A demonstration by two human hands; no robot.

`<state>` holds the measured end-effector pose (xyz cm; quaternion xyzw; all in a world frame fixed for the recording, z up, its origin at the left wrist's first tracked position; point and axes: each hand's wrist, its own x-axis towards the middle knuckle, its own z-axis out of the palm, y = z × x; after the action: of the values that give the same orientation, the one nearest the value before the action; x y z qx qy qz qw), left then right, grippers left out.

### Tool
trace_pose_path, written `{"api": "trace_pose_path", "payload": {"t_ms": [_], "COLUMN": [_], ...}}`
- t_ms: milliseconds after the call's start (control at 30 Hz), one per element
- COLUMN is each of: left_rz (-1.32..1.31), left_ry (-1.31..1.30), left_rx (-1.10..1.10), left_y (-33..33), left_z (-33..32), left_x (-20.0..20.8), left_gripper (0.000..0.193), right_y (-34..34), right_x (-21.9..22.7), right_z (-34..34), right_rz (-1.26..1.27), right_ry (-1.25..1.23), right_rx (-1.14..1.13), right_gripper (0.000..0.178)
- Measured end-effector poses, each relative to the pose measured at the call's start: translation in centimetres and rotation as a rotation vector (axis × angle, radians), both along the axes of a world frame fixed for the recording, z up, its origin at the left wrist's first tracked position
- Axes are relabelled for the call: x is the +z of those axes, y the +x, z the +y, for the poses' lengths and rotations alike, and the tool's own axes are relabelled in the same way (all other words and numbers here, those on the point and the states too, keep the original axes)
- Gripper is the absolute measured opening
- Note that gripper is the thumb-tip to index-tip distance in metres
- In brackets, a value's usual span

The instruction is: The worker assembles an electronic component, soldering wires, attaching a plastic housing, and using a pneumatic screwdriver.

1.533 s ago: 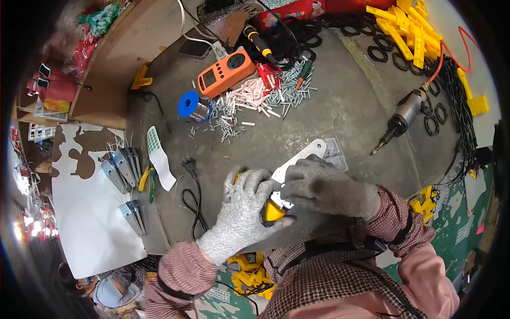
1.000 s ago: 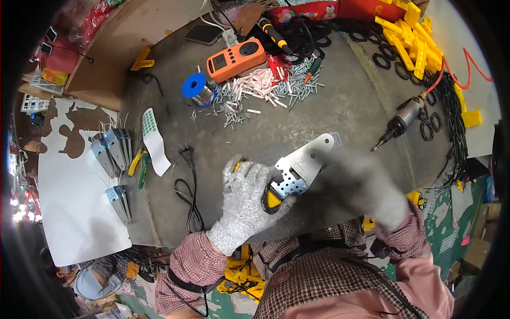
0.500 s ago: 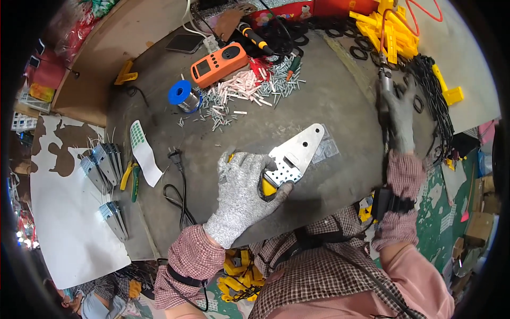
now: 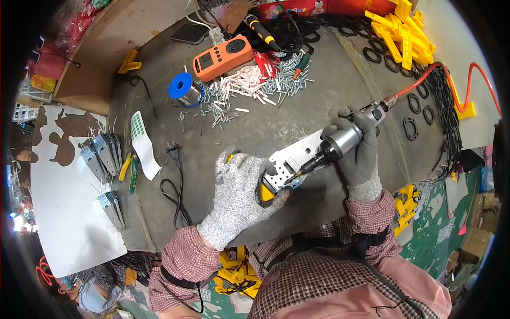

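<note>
My left hand (image 4: 238, 191), in a speckled grey glove, is wrapped around a yellow part (image 4: 266, 192) that is mostly hidden under the palm. From its right side juts a tapered silver metal plate (image 4: 297, 150) with several holes, its wide end at my fingers. My right hand (image 4: 359, 151), also gloved, grips a silver and black air screwdriver (image 4: 343, 142) with a red hose (image 4: 448, 65) at its back end. The driver lies tilted over the plate, its bit (image 4: 295, 176) at the holes near the wide end. Whether the bit touches a screw is too small to tell.
Behind lie a pile of screws and pale pegs (image 4: 239, 87), an orange meter (image 4: 223, 57) and a solder spool (image 4: 184, 89). Black rings (image 4: 410, 128) and yellow parts (image 4: 406, 40) sit at the right. Pliers (image 4: 130, 173), a plug cord (image 4: 178, 186) and metal pieces (image 4: 110, 207) are leftward.
My right hand has brought the air screwdriver from the far right side of the table to the metal plate, its red hose trailing. My left hand keeps hold of the yellow part.
</note>
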<state>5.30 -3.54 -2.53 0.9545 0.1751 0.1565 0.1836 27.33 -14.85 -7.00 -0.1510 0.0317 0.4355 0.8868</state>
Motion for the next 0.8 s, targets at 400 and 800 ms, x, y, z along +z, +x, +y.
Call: {"api": "trace_pose_path", "payload": {"t_ms": [400, 800], "left_rz": [0.024, 0.053], "left_ry": [-0.002, -0.008], "left_rx": [0.016, 0.018], "left_y": [0.3, 0.4], "left_z": [0.0, -0.1], "left_x": [-0.1, 0.3], "left_gripper": [0.047, 0.053], "right_y": [-0.2, -1.6], "right_x": [-0.2, 0.7], "right_z": [0.1, 0.6], "right_rz": [-0.054, -0.161], "right_ry": [-0.129, -0.127], "right_rx": [0.012, 0.101], "right_gripper": [0.029, 0.018]}}
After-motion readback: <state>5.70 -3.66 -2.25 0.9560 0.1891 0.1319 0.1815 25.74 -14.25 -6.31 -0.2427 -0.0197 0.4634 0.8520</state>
